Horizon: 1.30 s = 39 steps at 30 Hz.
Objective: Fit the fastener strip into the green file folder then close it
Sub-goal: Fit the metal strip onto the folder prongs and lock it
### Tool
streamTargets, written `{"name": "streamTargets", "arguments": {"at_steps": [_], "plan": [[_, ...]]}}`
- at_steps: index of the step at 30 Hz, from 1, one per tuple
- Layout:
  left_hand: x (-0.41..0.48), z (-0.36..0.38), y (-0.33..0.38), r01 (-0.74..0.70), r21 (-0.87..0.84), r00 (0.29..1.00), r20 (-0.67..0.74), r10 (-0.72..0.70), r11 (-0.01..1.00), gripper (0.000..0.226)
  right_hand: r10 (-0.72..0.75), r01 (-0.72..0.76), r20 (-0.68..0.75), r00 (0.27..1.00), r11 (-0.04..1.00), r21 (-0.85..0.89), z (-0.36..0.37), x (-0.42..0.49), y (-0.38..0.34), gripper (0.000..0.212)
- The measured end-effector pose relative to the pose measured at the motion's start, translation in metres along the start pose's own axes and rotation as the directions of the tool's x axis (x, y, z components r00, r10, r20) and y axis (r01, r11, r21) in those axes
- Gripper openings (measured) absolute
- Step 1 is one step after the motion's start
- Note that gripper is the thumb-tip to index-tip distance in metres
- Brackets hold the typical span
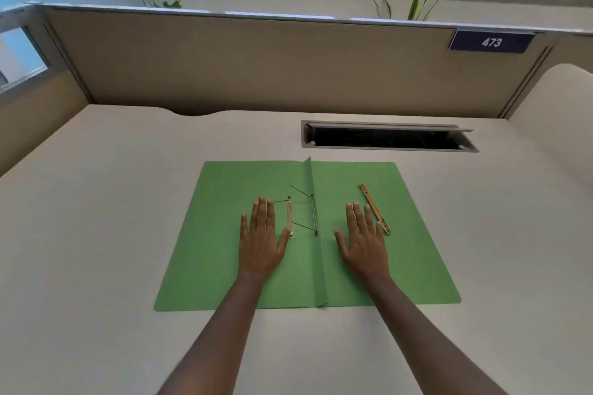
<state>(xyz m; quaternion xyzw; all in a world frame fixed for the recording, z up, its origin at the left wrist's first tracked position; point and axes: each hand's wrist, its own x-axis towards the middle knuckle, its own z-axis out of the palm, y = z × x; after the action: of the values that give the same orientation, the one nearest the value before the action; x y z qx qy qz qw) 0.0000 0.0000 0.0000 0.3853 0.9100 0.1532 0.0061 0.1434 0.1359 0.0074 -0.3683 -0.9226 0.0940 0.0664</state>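
On the pale desk (96, 202) the green file folder (208, 250) lies open and flat. The left hand (261, 244) rests palm-down on its left leaf, fingers spread, holding nothing, just beside a metal fastener strip (290, 218). Across the spine, the right hand (364, 240) lies equally flat and empty, an orange strip (374, 208) by its fingertips.

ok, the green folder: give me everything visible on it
The green file folder lies open and flat on the desk, looks like thin matte card, rounded corners, spine fold raised down the middle. A metal fastener piece with thin prongs sits near the spine on the left half; an orange strip lies loose on the right half. The left hand and right hand rest flat on it, palms down, holding nothing.
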Motion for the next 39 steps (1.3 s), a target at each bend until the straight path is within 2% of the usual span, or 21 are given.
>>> {"name": "streamTargets", "arguments": {"at_steps": [1,2,4,5,7,9,20,24,27,33,37,39], "plan": [[-0.001,0.001,-0.001,0.016,0.026,0.999,0.043,-0.018,1.0,0.073,0.013,-0.013,0.027,1.0,1.0,-0.003,0.001,-0.001,0.0,0.07],[-0.001,0.001,-0.001,0.019,0.025,0.998,0.056,-0.02,1.0,0.088,0.011,-0.011,0.04,0.999,1.0,-0.007,0.002,0.0,0.0,0.073],[-0.003,0.003,-0.003,0.024,0.052,0.996,0.079,-0.028,0.998,0.112,0.014,-0.014,0.074,0.997,1.0,-0.002,0.007,-0.001,0.003,0.067],[-0.002,0.005,-0.003,0.034,0.043,0.995,0.089,-0.038,0.998,0.109,0.009,-0.009,0.087,0.996,1.0,0.006,0.009,-0.001,0.004,0.063],[0.0,0.008,-0.005,0.047,0.029,0.992,0.114,-0.05,0.998,0.079,-0.001,0.001,0.099,0.995,1.0,0.003,0.013,-0.003,0.005,0.06],[0.0,0.01,-0.005,0.043,0.034,0.992,0.114,-0.046,0.999,0.067,0.001,-0.002,0.103,0.995,1.0,0.01,0.013,-0.003,0.005,0.058],[-0.001,0.011,-0.006,0.042,-0.001,0.996,0.08,-0.042,0.999,0.062,-0.016,0.014,0.034,0.999,0.997,0.076,0.012,-0.004,0.004,0.053],[-0.002,0.01,-0.005,0.047,-0.019,0.996,0.074,-0.045,0.999,0.062,-0.026,0.04,-0.15,0.988,0.995,0.091,0.001,0.0,0.011,0.039],[-0.002,0.01,-0.005,0.054,-0.028,0.996,0.075,-0.052,0.998,0.061,0.053,-0.032,-0.241,0.969,0.995,0.093,-0.009,0.007,0.021,0.033],[0.0,0.004,-0.003,0.087,-0.12,0.995,0.059,-0.081,0.989,0.053,0.285,-0.276,-0.14,0.948,0.958,0.084,-0.023,0.022,0.04,0.029],[0.006,-0.007,0.003,0.124,-0.253,0.992,-0.005,-0.129,0.96,0.044,0.303,-0.284,-0.13,0.944,0.948,0.145,-0.026,0.027,0.041,0.024],[0.01,-0.015,0.007,0.122,-0.331,0.986,-0.063,-0.151,0.936,0.04,0.309,-0.269,-0.149,0.939,0.933,0.239,-0.028,0.029,0.04,0.024]]}}
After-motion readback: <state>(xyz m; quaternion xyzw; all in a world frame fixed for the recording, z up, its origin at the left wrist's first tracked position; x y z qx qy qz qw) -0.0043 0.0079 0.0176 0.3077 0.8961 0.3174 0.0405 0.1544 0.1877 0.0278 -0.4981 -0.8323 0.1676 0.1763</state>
